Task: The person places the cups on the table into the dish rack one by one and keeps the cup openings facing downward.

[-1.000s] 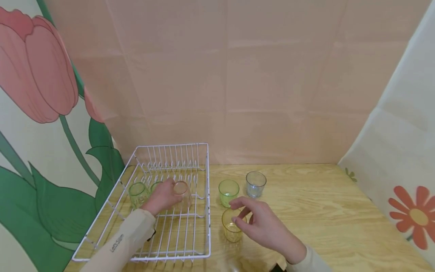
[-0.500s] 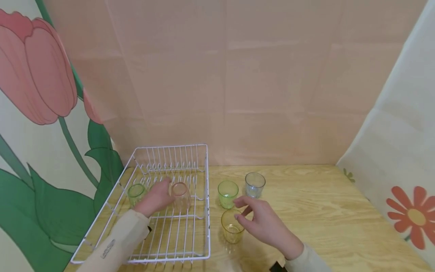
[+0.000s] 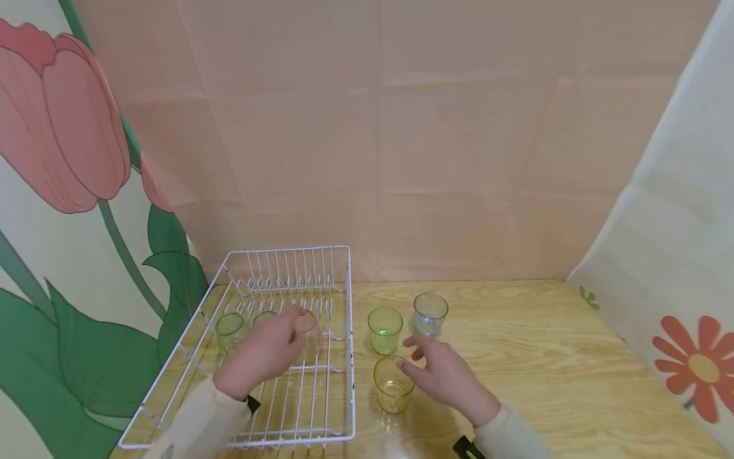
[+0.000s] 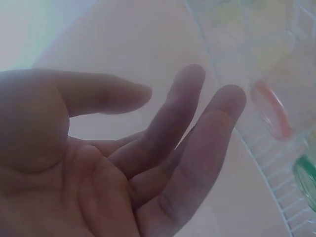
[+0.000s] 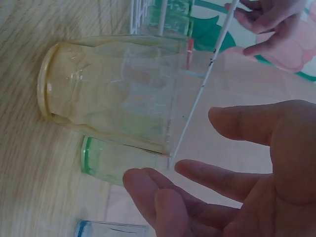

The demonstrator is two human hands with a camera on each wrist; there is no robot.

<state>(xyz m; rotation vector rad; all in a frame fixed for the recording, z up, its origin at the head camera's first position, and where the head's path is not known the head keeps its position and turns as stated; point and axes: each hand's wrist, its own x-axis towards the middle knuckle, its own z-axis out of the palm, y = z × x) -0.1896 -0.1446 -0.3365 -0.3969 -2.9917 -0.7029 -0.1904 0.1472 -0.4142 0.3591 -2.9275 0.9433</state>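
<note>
My left hand (image 3: 260,354) is above the white wire dish rack (image 3: 352,382), its fingers loosely bent and holding nothing, as the left wrist view confirms. Below and around it in the rack are a pink glass (image 3: 311,338), a green glass (image 3: 230,328) and another green glass (image 3: 265,316), partly hidden by the hand. On the table, my right hand (image 3: 450,376) hovers just right of a yellow glass (image 3: 394,387). A gap shows between its fingers and that glass in the right wrist view. Behind the yellow glass stand a green glass (image 3: 385,331) and a bluish clear glass (image 3: 430,313).
The rack takes up the left part of the wooden table (image 3: 545,357), and its right rim runs close to the yellow and green glasses. A pinkish sheet (image 3: 459,159) hangs behind the table; flower-printed sheets (image 3: 688,255) stand at both sides.
My left hand has drawn away from the pink glass and lifted higher above the rack. My right hand has shifted slightly right, away from the yellow glass. The glasses have stayed put.
</note>
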